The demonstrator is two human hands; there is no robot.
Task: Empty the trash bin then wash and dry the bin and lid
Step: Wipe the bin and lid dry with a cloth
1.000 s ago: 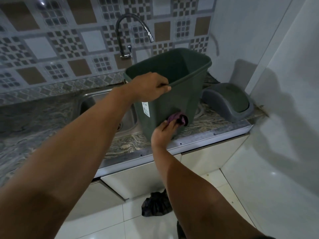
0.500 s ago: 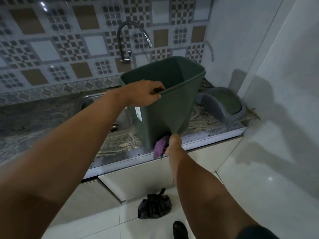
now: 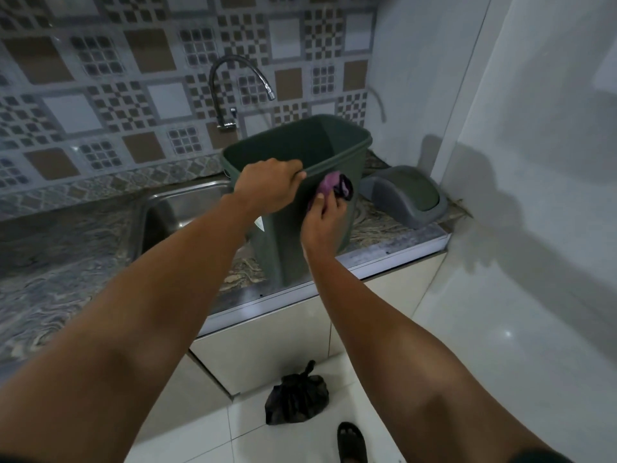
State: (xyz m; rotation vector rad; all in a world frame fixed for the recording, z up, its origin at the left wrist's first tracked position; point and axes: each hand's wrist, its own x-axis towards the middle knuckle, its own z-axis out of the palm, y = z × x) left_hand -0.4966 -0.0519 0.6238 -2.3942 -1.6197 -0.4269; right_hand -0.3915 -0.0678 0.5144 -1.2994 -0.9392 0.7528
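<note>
Drying step, I judge: at centre frame my left hand (image 3: 267,185) has its grip curled over the near rim of the green bin (image 3: 297,208), which stands upright on the desk (image 3: 66,279) beside the sink (image 3: 187,208). My right hand (image 3: 322,217) has its grip pinched on a purple cloth (image 3: 334,185), pressed to the bin's outer wall just under the rim. The next move, I judge, calls for wiping down that wall while the left hand steadies the bin, then turning to the lid (image 3: 405,195), which lies on the desk at right of centre. Counted: one bin, one lid, one cloth, one tap (image 3: 233,88), one tied black bag (image 3: 295,399) on the floor at bottom centre.
</note>
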